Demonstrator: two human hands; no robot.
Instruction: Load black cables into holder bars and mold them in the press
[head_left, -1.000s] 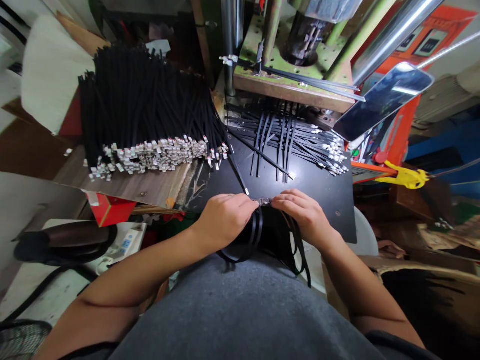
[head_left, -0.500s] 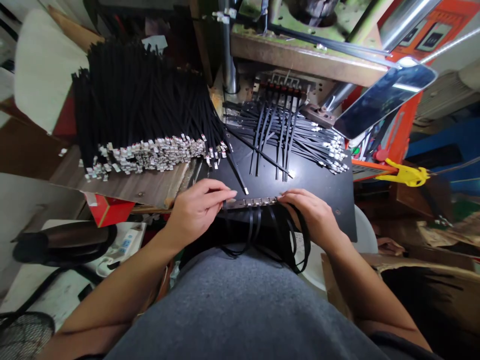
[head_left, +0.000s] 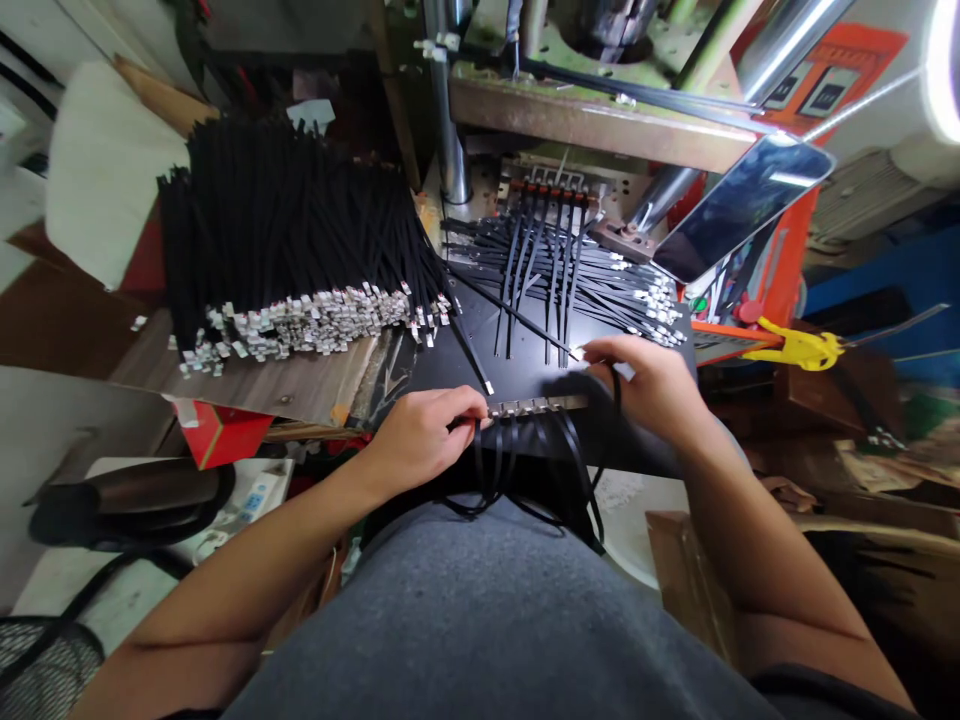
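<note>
Metal-tipped black straps (head_left: 536,405) are being held in a row on a black plate (head_left: 431,375) by the left hand's (head_left: 424,445) narrow grip, while one strap (head_left: 616,400) is being pinched by the right hand (head_left: 645,385).

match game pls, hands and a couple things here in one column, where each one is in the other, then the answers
Column 1
1. left hand
2. right hand
3. big pile of black straps
4. yellow clamp

Column 2
a. on a wood-grain board
b. on an orange bar
c. at the left end of the row of metal clips
d. holding a single black strap over the black plate

Pairs: 1-c, 2-d, 3-a, 4-b
</note>
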